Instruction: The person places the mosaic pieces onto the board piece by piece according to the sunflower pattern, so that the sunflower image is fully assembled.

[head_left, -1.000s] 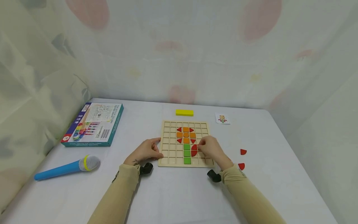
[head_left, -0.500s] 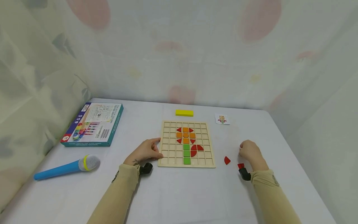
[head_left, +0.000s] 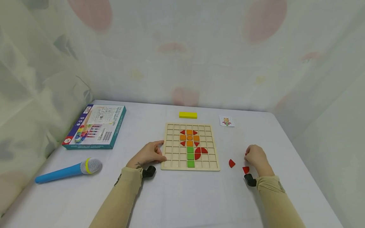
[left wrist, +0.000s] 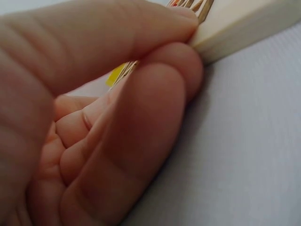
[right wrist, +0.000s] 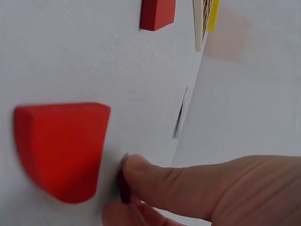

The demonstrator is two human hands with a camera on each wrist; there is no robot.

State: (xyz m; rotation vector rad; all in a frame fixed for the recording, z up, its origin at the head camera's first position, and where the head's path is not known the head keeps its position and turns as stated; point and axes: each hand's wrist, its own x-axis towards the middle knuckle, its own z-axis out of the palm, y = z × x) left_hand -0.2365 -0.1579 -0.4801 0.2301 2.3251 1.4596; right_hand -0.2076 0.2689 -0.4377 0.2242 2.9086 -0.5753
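Left of centre in the head view, my left hand [head_left: 147,153] holds the left edge of a wooden grid board [head_left: 176,169], thumb on the rim and curled fingers at its side. Green square tiles [head_left: 190,156], orange square tiles [head_left: 182,137], an orange round tile [head_left: 189,137], red triangles [head_left: 182,132] and red quarter-circle pieces [head_left: 204,150] lie in the board's cells. Right of it, my right hand [head_left: 255,156] pinches a dark red piece [right wrist: 123,188] between thumb and fingers, close over the table. Two loose red quarter-circle pieces [head_left: 232,163] lie between that hand and the board.
Behind the board lies a yellow block [head_left: 188,115], and to its right a small pattern card [head_left: 226,121]. A flat toy box [head_left: 95,126] and a blue toy microphone [head_left: 68,171] are on the left. Patterned cloth [head_left: 182,57] hangs behind the white table.
My right hand has left the board and moved right to a loose red piece, which it now pinches. A second red quarter-circle shows on the board beside the first. My left hand stays put.
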